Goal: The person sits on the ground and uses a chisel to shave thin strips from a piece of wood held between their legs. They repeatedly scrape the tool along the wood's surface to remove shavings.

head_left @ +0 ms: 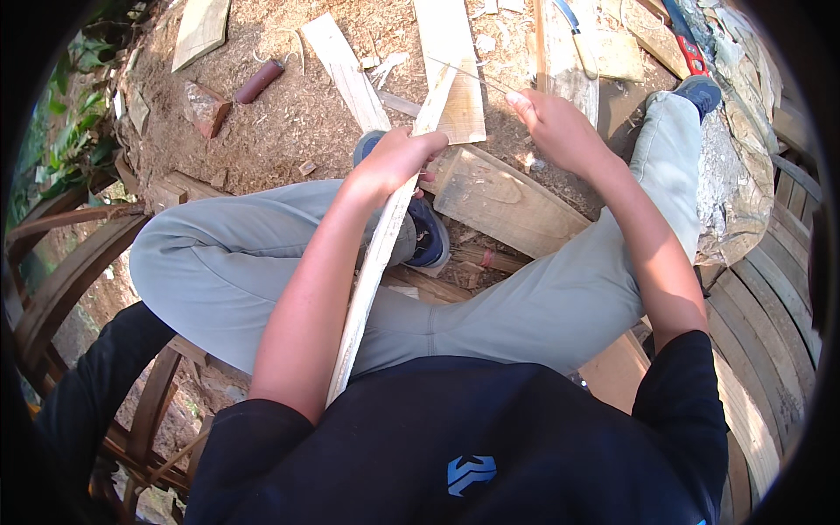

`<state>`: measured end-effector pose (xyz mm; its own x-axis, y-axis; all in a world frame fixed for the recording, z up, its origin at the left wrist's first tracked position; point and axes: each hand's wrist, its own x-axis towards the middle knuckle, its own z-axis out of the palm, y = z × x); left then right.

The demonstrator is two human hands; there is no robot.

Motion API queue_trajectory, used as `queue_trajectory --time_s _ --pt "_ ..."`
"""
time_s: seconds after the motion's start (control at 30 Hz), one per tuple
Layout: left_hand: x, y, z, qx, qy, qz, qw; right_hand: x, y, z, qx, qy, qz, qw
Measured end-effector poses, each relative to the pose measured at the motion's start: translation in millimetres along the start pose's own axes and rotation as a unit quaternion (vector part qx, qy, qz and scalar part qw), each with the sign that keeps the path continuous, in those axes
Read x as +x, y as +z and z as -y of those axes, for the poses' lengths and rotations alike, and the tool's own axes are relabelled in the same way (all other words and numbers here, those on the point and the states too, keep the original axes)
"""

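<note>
My left hand grips a long pale strip of wood that runs from my chest up across my lap, past the hand, to its tip near a board. My right hand is closed, pinching a thin sliver or wire that stretches from the strip's upper end toward the fingers. I sit with my legs in light grey trousers crossed, blue shoes on my feet.
Wooden planks and offcuts lie on the sawdust-covered ground ahead. A brick and a reddish cylinder lie at the upper left. A knife and a red-handled tool rest at the top right. Curved wooden slats ring my seat.
</note>
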<state>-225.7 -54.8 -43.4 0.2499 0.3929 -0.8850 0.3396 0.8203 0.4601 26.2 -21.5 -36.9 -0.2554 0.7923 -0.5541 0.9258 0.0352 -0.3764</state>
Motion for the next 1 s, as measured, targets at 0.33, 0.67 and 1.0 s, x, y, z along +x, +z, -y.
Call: queue_trajectory --time_s 0.33,0.67,1.0 --pt "2 -5 -1 0.016 -0.031 0.033 0.999 -2 38 16 -0.021 0.03 -0.032 0.999" --pt "2 -10 -1 0.02 -0.03 0.041 0.998 48 38 -12 0.03 0.092 -0.098 0.99" --pt "-1 -9 -5 0.027 -0.027 0.037 0.999 -25 43 11 0.086 -0.028 -0.023 0.996"
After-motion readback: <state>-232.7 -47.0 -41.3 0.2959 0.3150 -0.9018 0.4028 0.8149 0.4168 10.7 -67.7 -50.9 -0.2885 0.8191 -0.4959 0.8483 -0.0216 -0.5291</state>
